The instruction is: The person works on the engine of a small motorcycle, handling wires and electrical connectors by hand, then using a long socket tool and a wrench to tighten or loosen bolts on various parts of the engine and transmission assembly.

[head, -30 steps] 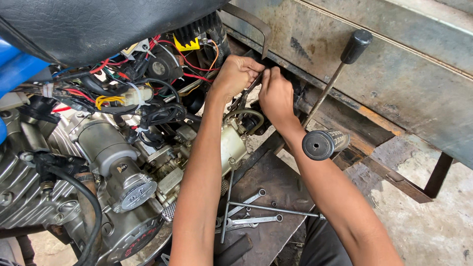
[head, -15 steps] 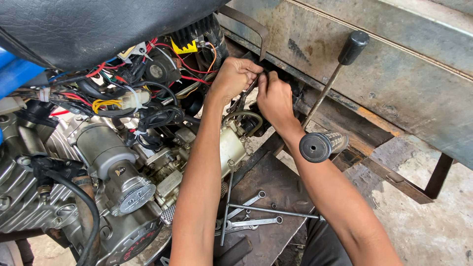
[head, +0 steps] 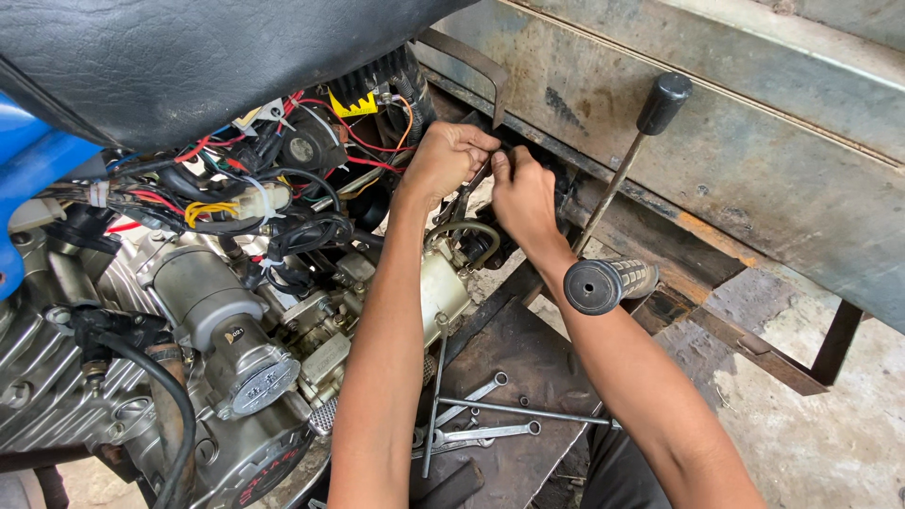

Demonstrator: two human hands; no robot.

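— Bracket point(head: 476, 71) first: where does it sit?

— It is a rusty bent metal strap, up under the rear edge of the black seat point(head: 189, 57), against the steel wall point(head: 754, 141). Both hands meet just below its lower end.

— What is the left hand point(head: 451, 155) doing?

— Its fingers are curled together around something small and dark at the frame; what exactly it pinches, I cannot tell. A thin tool shaft point(head: 468, 188) runs down from that grip.

— And the right hand point(head: 521, 193)?

— Right beside the left, touching it at the fingertips. Its fingers are bent and pressed onto the same dark spot; whether they clamp anything is hidden.

— What lies around them?

— Wiring point(head: 245, 198) in red, yellow and black to the left, with the engine point(head: 198, 320) below it. A lever with a black knob point(head: 664, 102) stands tilted just right of the hands, and a grey rubber grip point(head: 608, 281) sits close to the right forearm. Wrenches point(head: 471, 415) lie on the rusty plate point(head: 528, 349) between the forearms, near its lower edge.
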